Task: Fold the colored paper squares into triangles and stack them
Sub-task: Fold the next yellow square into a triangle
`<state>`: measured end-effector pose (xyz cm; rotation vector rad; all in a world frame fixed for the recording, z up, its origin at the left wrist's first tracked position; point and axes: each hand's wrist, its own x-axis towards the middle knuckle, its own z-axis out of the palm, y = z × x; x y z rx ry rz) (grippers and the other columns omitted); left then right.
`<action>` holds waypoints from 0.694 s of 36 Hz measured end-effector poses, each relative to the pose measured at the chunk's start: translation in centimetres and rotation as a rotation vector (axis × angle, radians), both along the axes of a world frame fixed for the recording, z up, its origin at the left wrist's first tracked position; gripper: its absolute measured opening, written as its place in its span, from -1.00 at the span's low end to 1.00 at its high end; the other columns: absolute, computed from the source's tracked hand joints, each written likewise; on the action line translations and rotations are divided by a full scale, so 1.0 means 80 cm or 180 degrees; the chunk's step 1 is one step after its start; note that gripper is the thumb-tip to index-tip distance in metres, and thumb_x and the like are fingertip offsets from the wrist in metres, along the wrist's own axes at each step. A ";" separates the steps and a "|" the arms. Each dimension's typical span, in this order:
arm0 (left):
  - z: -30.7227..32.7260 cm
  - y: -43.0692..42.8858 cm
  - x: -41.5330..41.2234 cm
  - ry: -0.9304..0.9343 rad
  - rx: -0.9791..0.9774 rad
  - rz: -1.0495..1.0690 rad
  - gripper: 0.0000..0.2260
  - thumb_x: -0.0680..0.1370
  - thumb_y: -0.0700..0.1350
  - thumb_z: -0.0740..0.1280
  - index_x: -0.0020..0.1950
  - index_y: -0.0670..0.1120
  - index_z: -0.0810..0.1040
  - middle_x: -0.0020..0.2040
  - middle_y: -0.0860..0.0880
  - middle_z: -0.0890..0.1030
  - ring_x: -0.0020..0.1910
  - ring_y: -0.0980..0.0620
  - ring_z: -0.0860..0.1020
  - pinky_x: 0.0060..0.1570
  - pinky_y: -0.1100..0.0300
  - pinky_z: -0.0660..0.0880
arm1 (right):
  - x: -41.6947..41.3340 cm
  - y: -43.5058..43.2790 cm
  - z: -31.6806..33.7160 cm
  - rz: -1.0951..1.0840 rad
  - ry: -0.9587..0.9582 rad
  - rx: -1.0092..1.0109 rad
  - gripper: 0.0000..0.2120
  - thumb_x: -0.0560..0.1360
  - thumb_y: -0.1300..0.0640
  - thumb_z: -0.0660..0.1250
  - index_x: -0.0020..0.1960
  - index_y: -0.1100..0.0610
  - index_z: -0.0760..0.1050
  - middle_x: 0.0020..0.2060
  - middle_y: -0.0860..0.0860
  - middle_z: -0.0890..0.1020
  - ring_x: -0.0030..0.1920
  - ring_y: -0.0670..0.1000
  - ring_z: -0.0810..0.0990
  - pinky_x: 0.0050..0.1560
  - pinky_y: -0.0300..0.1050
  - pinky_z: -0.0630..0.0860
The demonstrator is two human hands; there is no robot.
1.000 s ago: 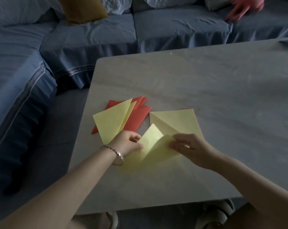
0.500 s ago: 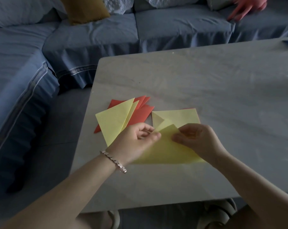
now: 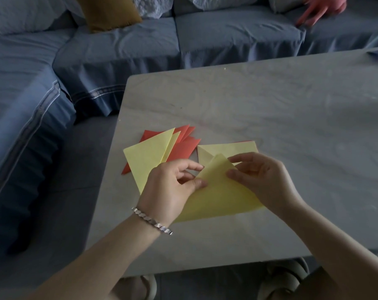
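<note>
Yellow paper (image 3: 218, 197) btwn L hand (image 3: 170, 189), R hand (image 3: 267, 180)

A pale marbled table (image 3: 270, 105) carries fanned red triangles (image 3: 183, 148), overlapped by yellow triangles (image 3: 146, 156), just beside a yellow square (image 3: 233, 148).

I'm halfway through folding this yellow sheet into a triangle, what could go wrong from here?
1. The left hand and right hand pinch the yellow sheet near its top corner; if the corners slip out of line, the crease may come out skewed.
2. The left hand overlaps the folded stack near the table edge; a nudge might scatter it.
</note>
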<state>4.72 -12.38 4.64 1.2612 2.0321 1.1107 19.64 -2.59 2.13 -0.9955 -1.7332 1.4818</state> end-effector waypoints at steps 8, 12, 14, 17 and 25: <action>0.005 -0.005 -0.001 0.0261 0.0266 -0.0037 -0.83 0.40 -0.20 0.44 -0.03 -0.02 0.65 -0.26 0.18 0.63 -0.21 0.30 0.58 -0.21 0.53 0.43 | -0.002 -0.007 0.007 -0.0116 0.0112 0.0143 -0.74 0.35 0.28 0.45 -0.29 -0.08 0.57 -0.47 -0.26 0.60 -0.40 -0.31 0.53 -0.31 -0.51 0.38; 0.004 -0.005 0.001 0.0528 0.0418 -0.0048 -0.78 0.42 -0.22 0.43 0.03 -0.01 0.64 -0.25 0.21 0.59 -0.13 0.25 0.57 -0.15 0.52 0.44 | -0.003 -0.010 0.009 -0.0143 0.0181 0.0150 -0.75 0.37 0.28 0.44 -0.25 -0.09 0.58 -0.45 -0.26 0.61 -0.39 -0.32 0.53 -0.29 -0.49 0.40; 0.004 -0.006 0.003 0.0666 0.0552 -0.0029 -0.75 0.41 -0.24 0.43 0.05 -0.01 0.64 -0.25 0.21 0.57 -0.12 0.24 0.55 -0.13 0.56 0.42 | -0.003 -0.011 0.010 -0.0141 0.0247 0.0126 -0.75 0.37 0.28 0.43 -0.19 -0.08 0.59 -0.45 -0.21 0.62 -0.40 -0.31 0.52 -0.27 -0.48 0.42; 0.004 -0.005 0.006 0.0819 0.0716 -0.0090 -0.72 0.41 -0.27 0.43 0.08 -0.03 0.63 -0.21 0.14 0.59 -0.15 0.37 0.53 -0.12 0.60 0.38 | -0.001 -0.012 0.011 -0.0180 0.0304 0.0113 -0.76 0.37 0.27 0.43 -0.18 -0.09 0.59 -0.44 -0.19 0.63 -0.39 -0.29 0.53 -0.27 -0.47 0.43; 0.006 -0.007 0.008 0.0943 0.0782 -0.0217 -0.72 0.43 -0.32 0.40 0.09 -0.09 0.62 -0.20 0.16 0.58 -0.12 0.30 0.54 -0.15 0.59 0.39 | -0.003 -0.014 0.012 -0.0183 0.0259 0.0185 -0.75 0.39 0.27 0.42 -0.21 -0.10 0.60 -0.40 -0.31 0.62 -0.34 -0.34 0.54 -0.28 -0.52 0.38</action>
